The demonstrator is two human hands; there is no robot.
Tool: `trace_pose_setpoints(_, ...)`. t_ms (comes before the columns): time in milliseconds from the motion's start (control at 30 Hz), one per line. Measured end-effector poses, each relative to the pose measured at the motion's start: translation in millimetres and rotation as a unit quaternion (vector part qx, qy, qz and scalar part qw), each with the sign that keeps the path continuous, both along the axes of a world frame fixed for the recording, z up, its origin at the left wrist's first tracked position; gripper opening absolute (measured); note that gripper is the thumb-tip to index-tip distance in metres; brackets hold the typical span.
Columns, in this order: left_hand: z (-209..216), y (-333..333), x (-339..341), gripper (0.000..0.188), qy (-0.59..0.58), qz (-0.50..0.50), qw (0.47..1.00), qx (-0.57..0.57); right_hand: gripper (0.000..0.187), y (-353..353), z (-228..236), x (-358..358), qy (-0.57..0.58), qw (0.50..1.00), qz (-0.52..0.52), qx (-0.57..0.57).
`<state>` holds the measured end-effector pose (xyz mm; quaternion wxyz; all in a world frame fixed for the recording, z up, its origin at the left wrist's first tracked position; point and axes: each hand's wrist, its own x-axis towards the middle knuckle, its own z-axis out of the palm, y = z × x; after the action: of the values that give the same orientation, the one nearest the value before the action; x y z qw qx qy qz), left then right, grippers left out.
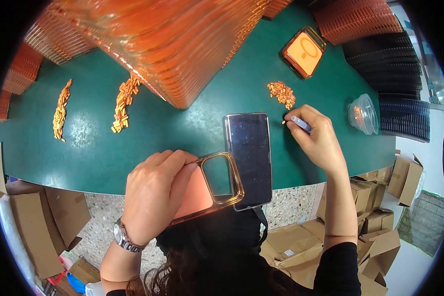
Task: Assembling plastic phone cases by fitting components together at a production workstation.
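My left hand (158,185) grips an orange phone case (198,191) at the table's near edge. The case has a large camera cutout with a gold-coloured frame, and its upper corner overlaps a dark, phone-shaped slab (251,158). My right hand (318,135) is closed round a pen-like tool (301,124) with a pale barrel. Just off my right fingertips is a single small orange piece (283,122); whether the tool's tip touches it, I cannot tell. Beyond that hand lies a small heap of similar orange pieces (281,93).
A tall stack of orange cases (182,59) rises at the far middle. Two rows of orange pieces (60,111) (125,101) lie left. Another orange case (305,52), a clear tub (363,114) and black case stacks (385,64) stand right. Cardboard boxes (37,232) flank the floor.
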<state>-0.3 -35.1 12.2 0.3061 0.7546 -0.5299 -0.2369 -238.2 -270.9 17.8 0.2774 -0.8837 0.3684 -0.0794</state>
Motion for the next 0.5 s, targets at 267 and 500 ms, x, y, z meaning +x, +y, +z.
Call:
trace_pose_setpoints(267,1.9,-1.3,2.5,0.012,0.005,-0.007,1.0,0.015,0.01,-1.5,3.1,5.7,0.024,0.997,0.053,-0.044)
trace_pose_setpoints(500,5.5,-6.4,6.6,0.014,0.056,-0.024,0.997,0.048,0.011,43.5,22.2,35.7,-0.126,0.972,0.189,-0.057)
